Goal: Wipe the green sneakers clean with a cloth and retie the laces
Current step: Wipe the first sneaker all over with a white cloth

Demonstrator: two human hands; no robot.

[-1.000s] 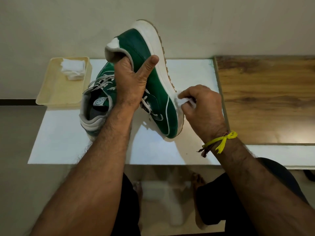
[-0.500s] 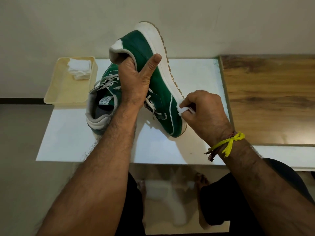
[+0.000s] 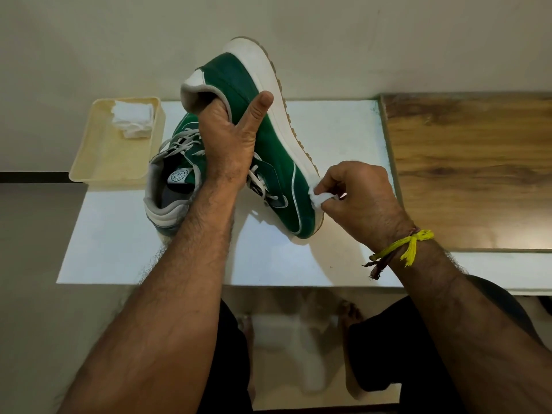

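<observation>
White bench [image 3: 328, 138] carries both sneakers; the left hand [image 3: 230, 144] grips one sneaker [image 3: 263, 121] tilted heel-up near the middle, the right hand [image 3: 364, 198] pinches the cloth [image 3: 317, 199] against its toe-side midsole — best short, firm strokes, shoe held steady.

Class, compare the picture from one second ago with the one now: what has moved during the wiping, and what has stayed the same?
The right hand, pinching the white cloth, has slid along the held sneaker, down its white sole edge toward the toe. The left hand still grips the sneaker by its collar, tilted toe-down on the white table. The second sneaker, the tray and the folded cloths are unchanged.
</observation>
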